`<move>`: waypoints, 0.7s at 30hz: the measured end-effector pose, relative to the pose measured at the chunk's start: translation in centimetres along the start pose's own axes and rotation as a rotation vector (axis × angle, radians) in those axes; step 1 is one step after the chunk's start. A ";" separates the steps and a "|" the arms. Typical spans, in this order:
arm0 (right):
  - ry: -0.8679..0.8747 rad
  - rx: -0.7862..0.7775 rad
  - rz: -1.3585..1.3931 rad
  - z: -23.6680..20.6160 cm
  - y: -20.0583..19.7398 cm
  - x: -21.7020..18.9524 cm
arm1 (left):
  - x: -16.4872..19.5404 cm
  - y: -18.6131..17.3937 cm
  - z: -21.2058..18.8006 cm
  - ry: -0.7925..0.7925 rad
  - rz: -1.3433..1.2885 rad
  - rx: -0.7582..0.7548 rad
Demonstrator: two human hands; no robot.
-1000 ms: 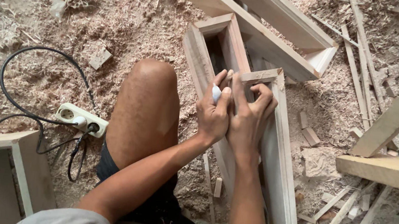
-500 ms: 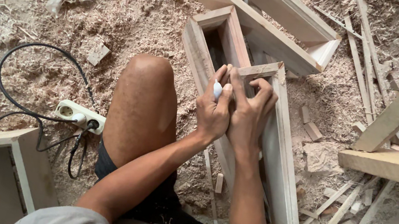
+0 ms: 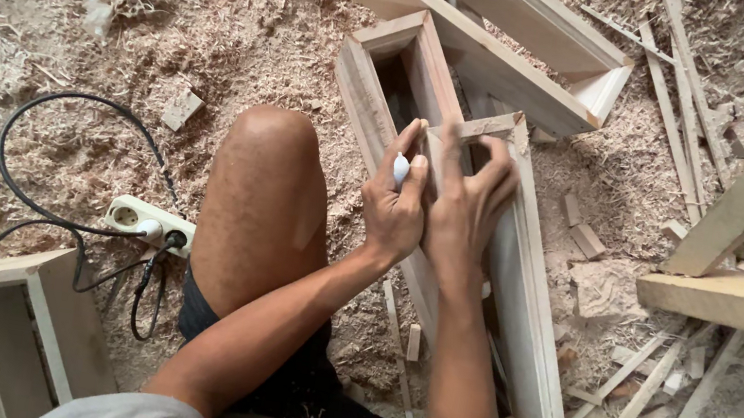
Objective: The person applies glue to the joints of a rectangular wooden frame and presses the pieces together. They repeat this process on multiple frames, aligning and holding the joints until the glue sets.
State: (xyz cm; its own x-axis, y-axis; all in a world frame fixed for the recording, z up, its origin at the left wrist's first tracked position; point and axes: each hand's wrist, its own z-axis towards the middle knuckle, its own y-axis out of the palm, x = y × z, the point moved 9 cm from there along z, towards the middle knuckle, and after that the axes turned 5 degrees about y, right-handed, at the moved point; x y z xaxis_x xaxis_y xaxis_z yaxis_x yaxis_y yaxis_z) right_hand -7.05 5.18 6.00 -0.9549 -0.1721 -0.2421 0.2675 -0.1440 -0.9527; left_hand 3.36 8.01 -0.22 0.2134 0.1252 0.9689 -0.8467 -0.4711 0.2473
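Head view, left hand (image 3: 394, 210) pinching white tube (image 3: 401, 168), wooden frame (image 3: 525, 301) just beside

Floor (image 3: 222, 29) — covered all over in sawdust and shavings, daylight, soft shadows. White power strip (image 3: 144, 220) at 9 o'clock, black cable (image 3: 30, 128) looped above it. Wooden box (image 3: 10, 332) at 7 o'clock. Loose beams (image 3: 742, 294) and thin strips (image 3: 651, 379) at 3 to 5 o'clock — offcut block (image 3: 181, 109) at 10 o'clock.

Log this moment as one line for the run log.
left hand: pinches small white object | right hand: fingers on wooden frame | both hands at frame's top corner | floor: sawdust
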 end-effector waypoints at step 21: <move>-0.044 -0.187 -0.013 -1.7 -1.8 0.0 | 4.1 -0.2 0.8 0.276 0.422 -0.102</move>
State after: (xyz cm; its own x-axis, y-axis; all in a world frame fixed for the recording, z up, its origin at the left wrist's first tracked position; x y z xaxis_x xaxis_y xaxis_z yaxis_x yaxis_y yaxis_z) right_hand -7.76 7.09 7.36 -0.9506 -0.2140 -0.2248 0.2224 0.0359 -0.9743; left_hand 4.82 7.90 3.68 -0.2824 0.1748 0.9432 -0.8774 -0.4447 -0.1803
